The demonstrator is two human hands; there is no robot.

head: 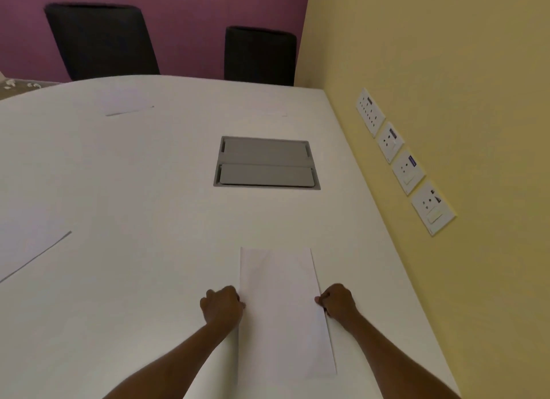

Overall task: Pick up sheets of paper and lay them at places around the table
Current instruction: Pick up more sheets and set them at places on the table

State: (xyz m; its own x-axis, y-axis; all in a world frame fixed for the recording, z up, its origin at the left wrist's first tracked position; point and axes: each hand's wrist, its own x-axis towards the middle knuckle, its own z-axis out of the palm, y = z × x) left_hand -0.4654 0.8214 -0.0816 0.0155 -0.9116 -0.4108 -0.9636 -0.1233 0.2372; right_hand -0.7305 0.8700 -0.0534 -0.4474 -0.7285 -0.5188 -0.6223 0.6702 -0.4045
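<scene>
Left hand (222,307) pinches the left edge of a white sheet of paper (282,312) at lower centre of the frame; right hand (337,304) pinches its right edge, each grip closed on the sheet over the white tabletop (134,190)

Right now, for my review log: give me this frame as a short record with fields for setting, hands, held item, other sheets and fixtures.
setting: white table beside a yellow wall
left hand: pinches the sheet's left edge
right hand: pinches the sheet's right edge
held item: white sheet, long side pointing away
other sheets: one at far left, one near the far chairs
fixtures: closed grey hatch in the table; wall sockets
</scene>
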